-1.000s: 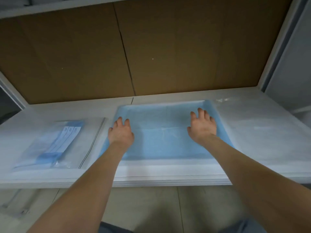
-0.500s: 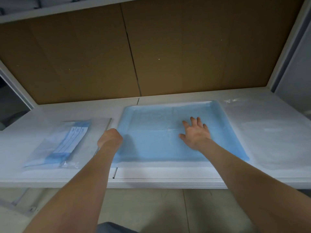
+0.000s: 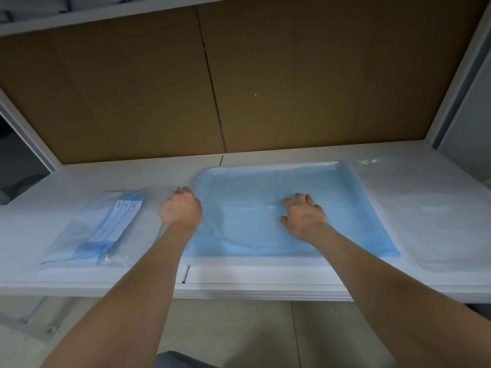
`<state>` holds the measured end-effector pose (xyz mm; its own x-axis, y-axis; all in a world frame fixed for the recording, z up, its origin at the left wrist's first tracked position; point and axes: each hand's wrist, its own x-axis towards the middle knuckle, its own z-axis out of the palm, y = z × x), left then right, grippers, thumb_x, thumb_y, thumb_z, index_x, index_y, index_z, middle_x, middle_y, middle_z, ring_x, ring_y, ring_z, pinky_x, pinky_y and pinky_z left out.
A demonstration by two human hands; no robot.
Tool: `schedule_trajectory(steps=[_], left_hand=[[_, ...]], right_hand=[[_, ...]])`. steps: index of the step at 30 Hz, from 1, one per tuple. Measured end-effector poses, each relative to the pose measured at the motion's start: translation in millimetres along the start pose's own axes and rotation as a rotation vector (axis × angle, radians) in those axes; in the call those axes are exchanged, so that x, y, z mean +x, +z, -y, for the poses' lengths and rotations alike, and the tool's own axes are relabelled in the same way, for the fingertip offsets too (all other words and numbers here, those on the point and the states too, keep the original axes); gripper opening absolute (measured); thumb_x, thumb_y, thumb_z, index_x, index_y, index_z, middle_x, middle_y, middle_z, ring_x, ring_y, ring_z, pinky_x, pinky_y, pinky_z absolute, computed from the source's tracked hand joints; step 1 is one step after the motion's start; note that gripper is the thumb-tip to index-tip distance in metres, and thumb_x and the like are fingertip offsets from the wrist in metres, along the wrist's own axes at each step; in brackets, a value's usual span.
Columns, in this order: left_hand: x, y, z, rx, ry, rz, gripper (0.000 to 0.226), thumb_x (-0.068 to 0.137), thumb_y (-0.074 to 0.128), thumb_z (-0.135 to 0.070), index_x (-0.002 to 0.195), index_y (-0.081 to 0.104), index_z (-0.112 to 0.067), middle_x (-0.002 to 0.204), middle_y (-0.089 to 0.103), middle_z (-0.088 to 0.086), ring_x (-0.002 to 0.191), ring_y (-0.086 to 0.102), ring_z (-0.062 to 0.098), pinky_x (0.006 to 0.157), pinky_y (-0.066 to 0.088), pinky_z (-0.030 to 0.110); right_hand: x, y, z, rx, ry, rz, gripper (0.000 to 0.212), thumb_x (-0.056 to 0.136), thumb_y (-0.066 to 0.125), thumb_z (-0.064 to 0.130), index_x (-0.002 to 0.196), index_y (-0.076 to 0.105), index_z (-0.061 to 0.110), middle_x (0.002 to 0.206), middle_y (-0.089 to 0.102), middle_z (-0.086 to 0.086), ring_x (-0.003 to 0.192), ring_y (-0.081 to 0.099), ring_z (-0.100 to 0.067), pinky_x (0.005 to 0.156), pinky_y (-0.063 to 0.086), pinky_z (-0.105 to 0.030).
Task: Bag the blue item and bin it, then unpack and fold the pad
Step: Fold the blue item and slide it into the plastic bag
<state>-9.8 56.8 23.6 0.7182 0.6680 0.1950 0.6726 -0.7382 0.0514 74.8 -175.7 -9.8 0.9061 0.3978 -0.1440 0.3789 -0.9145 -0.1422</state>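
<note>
A large blue pad (image 3: 337, 197) lies spread flat on the white table (image 3: 252, 277). My left hand (image 3: 180, 211) sits at the pad's left edge with its fingers curled, and it seems to pinch that edge. My right hand (image 3: 303, 216) rests on the pad's middle, palm down with straight fingers. To the left lies a clear zip bag (image 3: 106, 227) with a folded blue and white item inside.
A crumpled clear plastic wrapper (image 3: 430, 208) lies on the table to the right of the pad. A brown cardboard wall (image 3: 239, 88) closes the back. White frame posts stand at both sides. The floor shows below the table's front edge.
My left hand went from lying flat on the pad to curling at its left edge. My right hand slid left, from the pad's right part to its middle.
</note>
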Motion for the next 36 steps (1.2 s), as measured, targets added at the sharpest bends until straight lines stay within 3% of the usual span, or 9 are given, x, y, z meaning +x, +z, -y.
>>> schedule_trajectory(steps=[5,9,14,19,23,29,31,33,36], left_hand=[[1,-22,-45,-0.258,0.119,0.001,0.026,0.098,0.036,-0.017,0.116,0.047,-0.002,0.109,0.064,0.02,0.102,0.061,0.039,0.076,0.045,0.036],[-5,-34,-85,-0.494,0.173,0.112,0.026,0.099,0.038,-0.02,0.11,0.052,-0.003,0.107,0.065,0.021,0.1,0.061,0.038,0.079,0.047,0.037],[-25,-45,-139,-0.698,0.273,0.231,0.024,0.097,0.043,-0.016,0.111,0.058,-0.003,0.11,0.065,0.018,0.105,0.059,0.032,0.082,0.044,0.031],[-51,-50,-193,-0.85,0.392,0.449,0.025,0.098,0.038,-0.015,0.11,0.056,-0.003,0.103,0.063,0.017,0.095,0.062,0.031,0.079,0.054,0.036],[-75,-54,-228,-0.951,0.431,0.611,0.033,0.098,0.031,-0.006,0.124,0.05,-0.001,0.116,0.062,0.02,0.1,0.065,0.038,0.081,0.057,0.047],[-83,-38,-249,-0.948,0.409,0.696,0.036,0.097,0.03,0.0,0.12,0.058,0.002,0.104,0.058,0.012,0.061,0.058,0.015,0.046,0.052,0.02],[-72,-28,-243,-0.86,0.373,0.522,0.033,0.094,0.039,-0.003,0.117,0.063,-0.007,0.112,0.064,0.008,0.076,0.064,0.02,0.064,0.058,0.029],[-57,-18,-229,-0.664,0.35,0.355,0.033,0.092,0.048,-0.009,0.122,0.062,-0.013,0.127,0.061,0.008,0.11,0.061,0.026,0.094,0.05,0.032],[-42,-4,-202,-0.394,0.264,0.329,0.044,0.091,0.052,-0.021,0.134,0.048,-0.015,0.135,0.046,0.016,0.125,0.047,0.032,0.105,0.04,0.032]], right_hand=[[0,-19,2,0.224,-0.004,-0.076,0.051,0.099,0.04,0.035,0.146,0.03,0.018,0.15,0.026,-0.01,0.139,0.026,-0.03,0.109,0.034,-0.041],[4,-36,0,0.696,0.082,-0.083,0.048,0.098,0.046,0.033,0.142,0.04,0.018,0.136,0.045,-0.009,0.12,0.05,-0.029,0.096,0.043,-0.034],[1,-50,-13,1.289,0.171,0.011,0.054,0.095,0.05,0.046,0.14,0.043,0.016,0.128,0.054,-0.008,0.104,0.059,-0.025,0.087,0.049,-0.033],[-6,-64,-39,1.569,0.191,0.062,0.044,0.093,0.049,0.054,0.111,0.061,0.016,0.091,0.067,-0.005,0.078,0.068,-0.022,0.068,0.056,-0.03],[-4,-69,-69,1.558,0.249,-0.018,0.046,0.086,0.058,0.056,0.087,0.068,0.011,0.078,0.067,-0.009,0.082,0.067,-0.026,0.086,0.055,-0.04],[-5,-70,-109,1.351,0.39,-0.239,0.009,0.087,0.061,0.009,0.079,0.064,0.006,0.075,0.058,-0.008,0.08,0.053,-0.022,0.06,0.039,-0.024],[-5,-67,-121,1.197,0.441,-0.28,0.014,0.087,0.055,0.002,0.093,0.066,0.007,0.084,0.058,-0.01,0.08,0.052,-0.023,0.064,0.038,-0.025],[-8,-63,-131,1.058,0.488,-0.314,0.016,0.087,0.049,0.004,0.091,0.063,0.011,0.088,0.057,-0.012,0.079,0.052,-0.027,0.066,0.039,-0.028],[-11,-53,-138,0.791,0.502,-0.277,0.026,0.088,0.044,0.011,0.105,0.064,0.012,0.104,0.06,-0.014,0.096,0.057,-0.035,0.079,0.048,-0.035]])
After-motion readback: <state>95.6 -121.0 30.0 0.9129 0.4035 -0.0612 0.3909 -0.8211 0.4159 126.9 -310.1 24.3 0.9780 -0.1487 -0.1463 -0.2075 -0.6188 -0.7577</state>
